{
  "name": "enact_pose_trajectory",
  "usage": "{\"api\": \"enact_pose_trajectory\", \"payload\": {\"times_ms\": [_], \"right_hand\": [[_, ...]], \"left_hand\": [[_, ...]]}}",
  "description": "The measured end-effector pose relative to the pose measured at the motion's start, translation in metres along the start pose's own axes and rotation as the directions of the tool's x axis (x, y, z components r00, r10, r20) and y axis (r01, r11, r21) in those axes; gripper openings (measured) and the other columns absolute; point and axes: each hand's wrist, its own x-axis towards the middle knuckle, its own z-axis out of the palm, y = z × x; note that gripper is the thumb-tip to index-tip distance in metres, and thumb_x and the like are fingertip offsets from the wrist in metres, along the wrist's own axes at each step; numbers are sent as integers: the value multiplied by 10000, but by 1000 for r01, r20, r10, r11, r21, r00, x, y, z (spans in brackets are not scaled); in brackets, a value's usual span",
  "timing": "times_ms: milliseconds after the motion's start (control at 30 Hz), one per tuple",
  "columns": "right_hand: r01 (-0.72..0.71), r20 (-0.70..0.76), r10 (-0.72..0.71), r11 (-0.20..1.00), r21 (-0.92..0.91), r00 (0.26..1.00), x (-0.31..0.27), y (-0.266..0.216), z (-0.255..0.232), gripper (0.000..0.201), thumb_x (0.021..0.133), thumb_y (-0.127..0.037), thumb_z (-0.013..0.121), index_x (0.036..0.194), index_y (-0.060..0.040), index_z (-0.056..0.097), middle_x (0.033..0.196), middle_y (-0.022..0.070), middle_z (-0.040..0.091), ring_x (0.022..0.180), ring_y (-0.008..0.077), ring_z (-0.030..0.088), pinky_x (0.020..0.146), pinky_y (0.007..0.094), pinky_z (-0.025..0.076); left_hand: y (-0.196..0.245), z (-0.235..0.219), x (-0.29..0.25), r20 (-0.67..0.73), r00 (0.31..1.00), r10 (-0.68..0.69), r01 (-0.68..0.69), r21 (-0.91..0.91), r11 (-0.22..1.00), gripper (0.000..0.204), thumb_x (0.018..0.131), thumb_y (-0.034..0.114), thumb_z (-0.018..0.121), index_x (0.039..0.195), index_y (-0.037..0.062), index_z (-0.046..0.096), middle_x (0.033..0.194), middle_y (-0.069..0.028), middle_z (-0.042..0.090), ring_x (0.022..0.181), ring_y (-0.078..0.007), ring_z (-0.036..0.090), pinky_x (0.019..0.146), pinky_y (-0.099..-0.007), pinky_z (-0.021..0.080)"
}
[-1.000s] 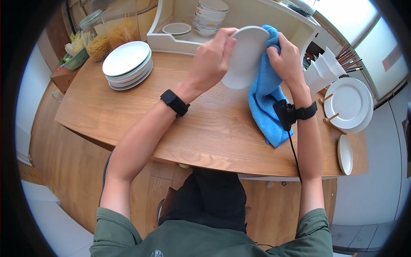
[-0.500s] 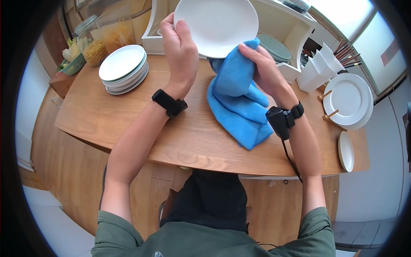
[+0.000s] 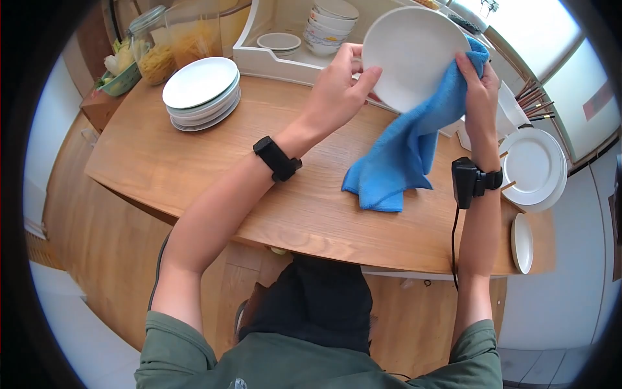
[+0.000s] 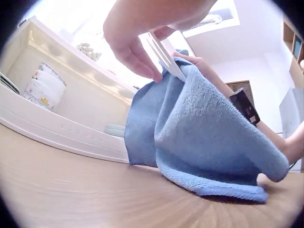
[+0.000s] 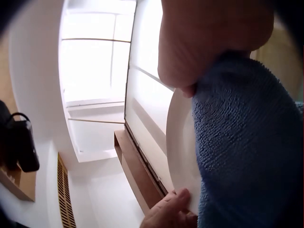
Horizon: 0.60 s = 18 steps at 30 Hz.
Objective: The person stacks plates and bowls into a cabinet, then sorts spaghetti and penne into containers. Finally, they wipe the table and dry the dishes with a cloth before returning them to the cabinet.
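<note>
A round white plate [image 3: 414, 61] is held up above the wooden table [image 3: 304, 214], tilted. My left hand [image 3: 343, 84] grips its left edge, thumb on the face toward me and fingers behind. At the opposite edge, my right hand [image 3: 481, 97] pinches a blue cloth [image 3: 414, 146] against the rim. The cloth drapes from there down toward the tabletop. In the left wrist view the cloth [image 4: 209, 133] covers most of the plate, leaving a thin white edge. The right wrist view shows the plate [image 5: 180, 137] between both hands, partly hidden by the cloth.
Stacked plates [image 3: 201, 87] stand at the left, near a pasta jar [image 3: 154, 61]. Behind is a cream shelf [image 3: 275, 68] with stacked bowls [image 3: 332, 26]. To the right are plates in a rack [image 3: 531, 165], chopsticks [image 3: 534, 97] and an oval dish [image 3: 521, 243] near the table edge.
The plate has turned from nearly edge-on to facing me, then shifted right. My left hand moved with it. My right hand rose and moved right, carrying the cloth along the plate's rim.
</note>
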Motion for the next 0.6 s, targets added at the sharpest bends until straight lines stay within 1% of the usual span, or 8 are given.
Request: {"api": "enact_pose_trajectory", "payload": {"times_ms": [67,100,167,200,267,300,367,600], "right_hand": [[173,108,-152,958,-230,982,-1,-10,-5,252,922,-246,641,995,-5,644,745,9,601,671,90,530,633,231,436],[174,110,-152,958,-229,982,-4,-14,-5,252,922,-246,641,995,-5,644,745,9,601,671,90,530,633,231,436],[432,328,-328,840,-327,886,-10,-30,1,204,914,-188,635,1012,-9,632,727,43,595,666,110,540,632,250,446],[429,365,-289,811,-398,885,-12,-38,1,187,902,-147,637,1030,-11,622,736,72,594,673,125,553,640,266,458],[475,383,-326,780,-408,864,-13,-44,-1,189,898,-146,647,1030,-12,626,743,67,607,683,125,561,650,262,463],[520,398,-363,744,-419,842,-13,-45,-2,190,894,-144,658,1030,-13,630,750,63,619,693,124,568,660,257,468],[489,351,-371,796,-357,860,-12,-40,-2,204,888,-149,673,1042,-20,637,789,58,640,724,124,584,688,253,479],[482,53,-481,858,-179,875,-8,-24,13,486,845,-230,752,1240,-22,559,1071,108,658,934,169,646,821,279,530]], "left_hand": [[-5,-3,4,-46,983,176,-165,181,969,304,969,240,554,1110,-29,534,914,-151,683,713,-188,692,620,-275,527],[-8,-4,4,-48,983,176,-165,181,969,304,969,240,554,1110,-29,534,914,-151,683,713,-188,692,620,-275,527],[-13,-7,6,52,967,249,-248,412,877,350,962,304,570,1045,-34,602,859,-138,686,691,-190,687,613,-282,533],[-13,-9,5,49,967,248,-246,413,877,350,962,304,570,1045,-34,602,859,-138,686,691,-190,687,613,-282,533],[-5,-11,2,183,983,-21,-35,297,954,402,952,369,583,1002,-22,660,829,-137,686,694,-177,690,597,-280,537],[-1,-11,1,182,983,-20,-35,297,954,402,952,369,583,1002,-22,660,829,-137,686,694,-177,690,597,-280,537],[4,-10,-1,266,950,-163,90,267,960,441,950,391,584,1014,-36,673,821,-128,689,695,-165,694,594,-282,545],[6,-6,-7,380,919,-104,100,30,995,410,985,313,530,1061,-76,634,910,-142,688,675,-179,696,602,-267,566]]}}
